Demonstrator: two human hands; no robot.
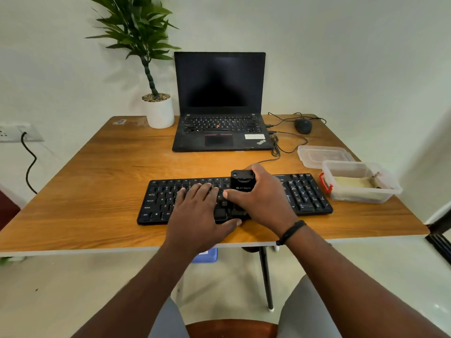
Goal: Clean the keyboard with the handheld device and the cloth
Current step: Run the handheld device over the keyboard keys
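A black keyboard (305,193) lies across the near part of the wooden table (97,181). My left hand (200,211) rests flat on its middle keys, fingers spread, holding it down. My right hand (263,198) is wrapped around a black handheld device (242,184), which stands on the keys just right of centre. A yellowish cloth (353,184) lies inside a clear plastic box (388,191) to the right of the keyboard.
An open black laptop (219,106) stands behind the keyboard, with a potted plant (158,111) to its left. A black mouse (303,125) and loose cables (278,147) lie at the back right. The box's clear lid (322,156) sits behind the box.
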